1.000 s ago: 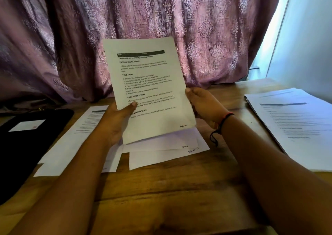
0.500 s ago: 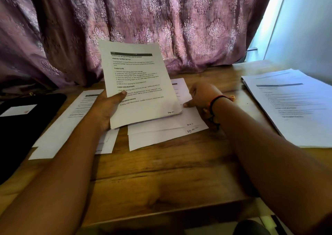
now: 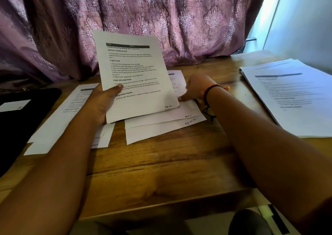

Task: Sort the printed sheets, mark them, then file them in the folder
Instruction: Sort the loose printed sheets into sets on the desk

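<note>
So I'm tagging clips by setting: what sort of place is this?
Probably a home workspace: a wooden table set against a patterned curtain, printed sheets spread over it, a black folder at the left.

Both forearms bare. Wrist of right hand (image 3: 196, 88): thin black cord bracelet (image 3: 206, 95), knotted loose ends hanging; orange-red thread band (image 3: 218, 85) alongside it.

Domestic room used as a study corner: patterned mauve curtain (image 3: 161, 18) hangs behind a wooden surface (image 3: 161, 162); printed sheets (image 3: 294, 98) stacked at its right edge.
</note>
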